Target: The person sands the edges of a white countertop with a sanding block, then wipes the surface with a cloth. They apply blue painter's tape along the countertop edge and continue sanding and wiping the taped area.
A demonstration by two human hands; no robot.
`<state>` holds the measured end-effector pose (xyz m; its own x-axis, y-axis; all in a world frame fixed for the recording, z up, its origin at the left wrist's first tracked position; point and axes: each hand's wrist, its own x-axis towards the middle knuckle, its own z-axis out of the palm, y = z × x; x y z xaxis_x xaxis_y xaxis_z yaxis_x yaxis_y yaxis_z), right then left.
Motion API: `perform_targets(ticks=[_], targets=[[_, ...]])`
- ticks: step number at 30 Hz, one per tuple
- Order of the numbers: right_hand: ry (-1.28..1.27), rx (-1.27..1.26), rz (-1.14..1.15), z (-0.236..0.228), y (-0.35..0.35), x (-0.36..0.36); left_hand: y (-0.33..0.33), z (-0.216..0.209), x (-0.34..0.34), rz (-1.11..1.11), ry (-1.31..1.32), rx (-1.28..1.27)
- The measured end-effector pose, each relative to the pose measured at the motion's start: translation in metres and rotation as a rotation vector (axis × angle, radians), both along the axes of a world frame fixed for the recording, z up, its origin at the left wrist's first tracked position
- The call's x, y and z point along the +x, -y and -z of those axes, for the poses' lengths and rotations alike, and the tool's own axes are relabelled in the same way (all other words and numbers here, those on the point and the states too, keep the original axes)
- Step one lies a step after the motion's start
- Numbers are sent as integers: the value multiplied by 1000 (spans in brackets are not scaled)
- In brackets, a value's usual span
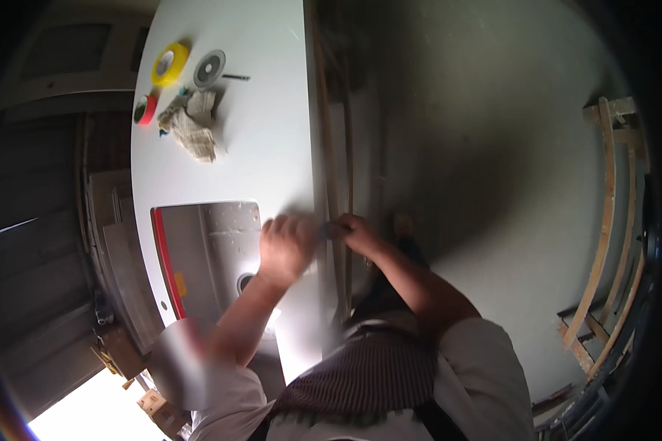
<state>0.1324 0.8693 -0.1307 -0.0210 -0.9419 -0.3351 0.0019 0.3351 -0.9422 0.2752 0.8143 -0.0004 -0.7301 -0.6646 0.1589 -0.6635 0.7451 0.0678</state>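
My left hand (287,246) is closed like a fist over the white countertop (272,140), between the sink opening and the counter's right edge. Motion blurs its fingers. Just past that edge, my right hand (357,232) is also closed, its fingers pinched together and pointing towards the left hand. A small dark bluish thing (324,232) shows between the two hands, too blurred to name. Left of my left hand lies a grey sink basin (224,242), set in the cut-out, with a red strip (165,257) along its left side and a drain hole (246,282).
Towards the counter's far end lie a yellow tape roll (171,65), a red tape roll (146,109), a grey disc (210,69), a small dark tool (236,77) and a crumpled beige rag (191,126). Wooden frames (608,220) stand at the right. Panels (118,242) lean left.
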Motion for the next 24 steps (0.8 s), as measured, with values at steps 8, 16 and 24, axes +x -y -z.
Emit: perform_targets(ticks=[8,16,24], targets=[[-6,72,-40,-37,0,-7,9,18,43,-96,299,-168],[309,47,-10,-61,5,-5,23,0,60,-189,105,36],[165,67,-101,-33,-8,-7,21,-2,63,-204,249,-46]])
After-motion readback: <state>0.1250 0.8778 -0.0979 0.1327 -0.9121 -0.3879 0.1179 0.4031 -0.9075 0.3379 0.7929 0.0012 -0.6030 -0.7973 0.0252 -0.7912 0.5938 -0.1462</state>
